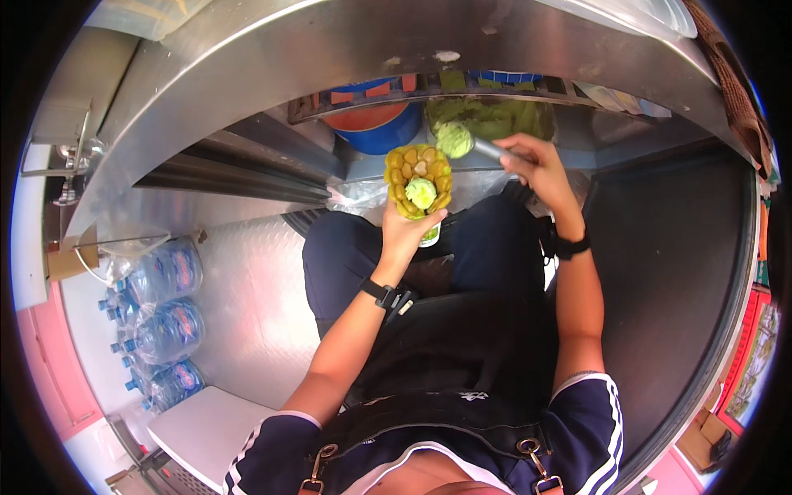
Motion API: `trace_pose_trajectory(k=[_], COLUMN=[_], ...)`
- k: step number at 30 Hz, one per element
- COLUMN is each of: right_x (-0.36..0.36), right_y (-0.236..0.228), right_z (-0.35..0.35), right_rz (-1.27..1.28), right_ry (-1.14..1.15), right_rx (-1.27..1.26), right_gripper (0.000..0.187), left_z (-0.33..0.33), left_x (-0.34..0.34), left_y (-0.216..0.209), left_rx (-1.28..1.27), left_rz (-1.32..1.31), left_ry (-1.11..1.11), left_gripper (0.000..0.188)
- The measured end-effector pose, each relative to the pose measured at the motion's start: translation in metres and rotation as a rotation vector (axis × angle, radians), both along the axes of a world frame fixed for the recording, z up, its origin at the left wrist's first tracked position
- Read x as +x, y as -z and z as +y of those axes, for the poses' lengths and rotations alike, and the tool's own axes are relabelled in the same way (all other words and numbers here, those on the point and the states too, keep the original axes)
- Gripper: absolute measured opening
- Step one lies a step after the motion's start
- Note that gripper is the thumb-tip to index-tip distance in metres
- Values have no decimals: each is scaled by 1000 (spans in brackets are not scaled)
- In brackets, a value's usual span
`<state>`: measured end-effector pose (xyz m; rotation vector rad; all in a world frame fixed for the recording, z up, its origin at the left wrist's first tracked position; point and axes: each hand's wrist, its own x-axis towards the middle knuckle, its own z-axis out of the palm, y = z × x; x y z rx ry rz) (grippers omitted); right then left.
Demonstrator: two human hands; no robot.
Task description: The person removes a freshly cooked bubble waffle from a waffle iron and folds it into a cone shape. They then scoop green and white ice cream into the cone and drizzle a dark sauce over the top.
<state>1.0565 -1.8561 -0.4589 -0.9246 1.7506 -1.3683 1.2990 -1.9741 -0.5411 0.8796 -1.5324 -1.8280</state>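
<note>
Large blue-tinted bottles, film-wrapped: grouped along the left edge of the patterned metal floor. Brown cloth: hanging at the steel counter's right end.

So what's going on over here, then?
Someone is holding a bubble-waffle cone in their left hand, with one pale-green ball already inside it. Their right hand grips a metal scoop bearing a second green ball close to the cone's rim; whether they touch is hard to tell. Beyond the hands, a blue tub and a container of similar green stuff sit inside the open steel cabinet.
</note>
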Motion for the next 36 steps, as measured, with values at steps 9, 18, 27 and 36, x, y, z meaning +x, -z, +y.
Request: trace_pose_trajectory(k=[9, 18, 27, 36], right_x=[81, 85, 144, 131], right_y=[-68, -88, -76, -72], right_z=[15, 34, 47, 53], right_rz=[1230, 815, 123, 139], right_ry=[23, 228, 133, 158], right_rx=[-21, -129, 66, 6], right_gripper=[33, 30, 19, 22], left_z=[16, 23, 33, 36], left_x=[-5, -9, -12, -13], left_y=[-49, -61, -54, -58], left_rx=[-24, 127, 40, 94], left_rz=[8, 180, 215, 200], left_ry=[16, 27, -83, -38], left_gripper=[67, 63, 52, 52])
